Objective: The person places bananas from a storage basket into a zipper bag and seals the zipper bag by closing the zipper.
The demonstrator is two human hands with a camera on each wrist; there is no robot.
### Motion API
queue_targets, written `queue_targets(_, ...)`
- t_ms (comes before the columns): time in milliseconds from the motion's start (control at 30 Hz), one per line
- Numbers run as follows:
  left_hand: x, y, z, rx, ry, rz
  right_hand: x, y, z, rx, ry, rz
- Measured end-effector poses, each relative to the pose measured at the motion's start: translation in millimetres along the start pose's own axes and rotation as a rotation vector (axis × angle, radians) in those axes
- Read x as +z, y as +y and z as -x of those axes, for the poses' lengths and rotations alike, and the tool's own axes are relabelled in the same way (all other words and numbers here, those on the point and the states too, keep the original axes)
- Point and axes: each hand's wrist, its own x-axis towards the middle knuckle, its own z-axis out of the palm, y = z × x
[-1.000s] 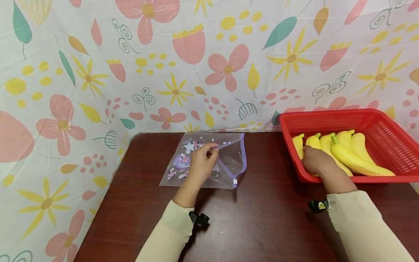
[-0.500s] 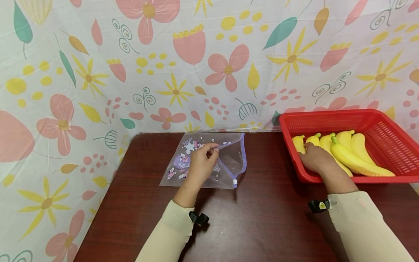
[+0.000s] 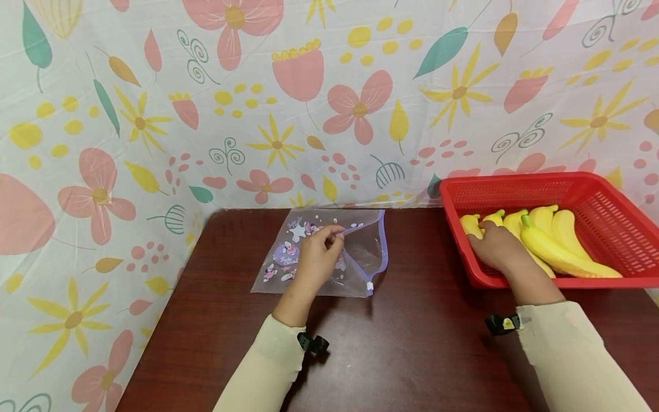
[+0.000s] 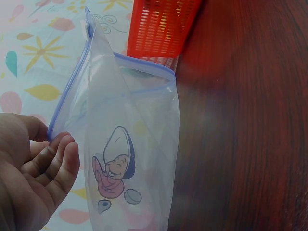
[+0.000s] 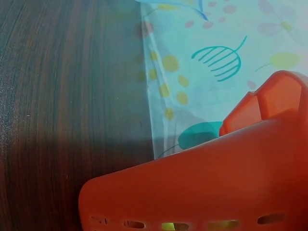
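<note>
On the table's left side lies a clear zipper bag (image 3: 309,274) with purple edging and cartoon prints. My left hand (image 3: 319,257) pinches the upper edge of its mouth between thumb and fingers, so the mouth gapes toward the right. The left wrist view shows the same hand (image 4: 43,168) on the purple strip of the bag (image 4: 134,159). Inside the red basket (image 3: 546,282), my right hand (image 3: 496,249) grips the leftmost banana (image 3: 470,224), its thumb on the near side. Much of that banana is hidden behind the hand. The right wrist view shows only the basket wall (image 5: 202,178), not the hand.
Several other bananas (image 3: 563,252) lie in the basket to the right of my hand. The dark wooden table (image 3: 401,343) runs up to a flower-patterned cloth (image 3: 329,103) at the back and left. A white slider (image 3: 369,285) sits at the bag's near corner.
My right hand has shifted slightly up and back within the basket, and the leftmost banana has moved a little with it. The left hand and the bag have stayed still.
</note>
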Motion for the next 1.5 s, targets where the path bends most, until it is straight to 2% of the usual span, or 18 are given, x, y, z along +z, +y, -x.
queue_targets(400, 0.4, 0.3, 0.8, -0.004, -0.003, 0.018, -3.2, -3, 7, 0.013, 0.021, -0.097)
queue_targets(867, 0.4, 3.7, 1.7, -0.022, 0.001, 0.009, -11.9, -7, 13, -0.001, 0.102, -0.134)
queue_targets(1133, 0.4, 2.9, 1.3, -0.004, 0.003, 0.007, -14.3, -15, 17, -0.017, 0.149, -0.133)
queue_targets(1500, 0.0, 4.2, 1.5, -0.010, -0.004, 0.019, -14.9, -26, 31, -0.042, 0.188, -0.162)
